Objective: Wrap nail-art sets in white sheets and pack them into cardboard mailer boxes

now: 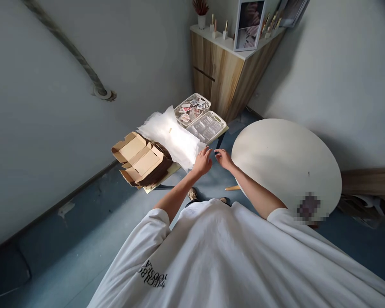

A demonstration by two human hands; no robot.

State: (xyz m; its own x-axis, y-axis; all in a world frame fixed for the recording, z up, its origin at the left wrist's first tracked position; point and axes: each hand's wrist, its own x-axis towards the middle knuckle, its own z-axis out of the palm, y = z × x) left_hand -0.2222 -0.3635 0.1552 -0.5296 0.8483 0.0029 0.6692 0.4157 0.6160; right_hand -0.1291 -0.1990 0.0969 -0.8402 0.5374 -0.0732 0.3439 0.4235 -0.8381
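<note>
My left hand (202, 161) is in front of the right edge of a stack of thin white paper sheets (162, 126). Its fingers are loosely bent and apart, with nothing seen in them; whether it touches the paper I cannot tell. A short gap away, my right hand (225, 159) hovers between the paper and the round white table, fingers slightly curled, apart and holding nothing visible. Left of the paper lies a pile of unfolded brown cardboard boxes (141, 159). Behind it, one white basket (177, 108) holds small printed cards and packets, another (225, 124) clear plastic cases.
The paper, boxes and baskets share a small table (176, 168). At right stands a round white table (276, 149) with a blurred-out patch on it. A wooden cabinet (220, 70) at the back carries a picture frame (250, 25), small bottles and a potted plant (201, 19).
</note>
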